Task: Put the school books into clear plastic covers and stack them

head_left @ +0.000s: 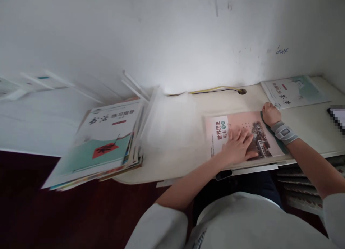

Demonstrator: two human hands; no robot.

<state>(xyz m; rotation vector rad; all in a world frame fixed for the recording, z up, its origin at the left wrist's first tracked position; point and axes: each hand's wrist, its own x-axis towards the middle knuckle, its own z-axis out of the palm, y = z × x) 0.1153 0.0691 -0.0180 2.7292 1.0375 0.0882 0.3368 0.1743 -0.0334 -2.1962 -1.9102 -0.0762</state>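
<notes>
A pink book with a photo of a building and a green strip along its right edge lies flat on the desk in front of me. My left hand rests on its cover, fingers spread. At the book's far right corner my right hand is closed, its fingers curled under. What those fingers hold, if anything, is hidden. A grey band is around my right wrist. Just beyond that hand lies a white and green booklet.
On the left, a stack of books juts past the end of the cream desk. Blurred white sheets or folders stand beside it. A yellow cable runs along the wall into a desk hole. A dark object sits at the front edge.
</notes>
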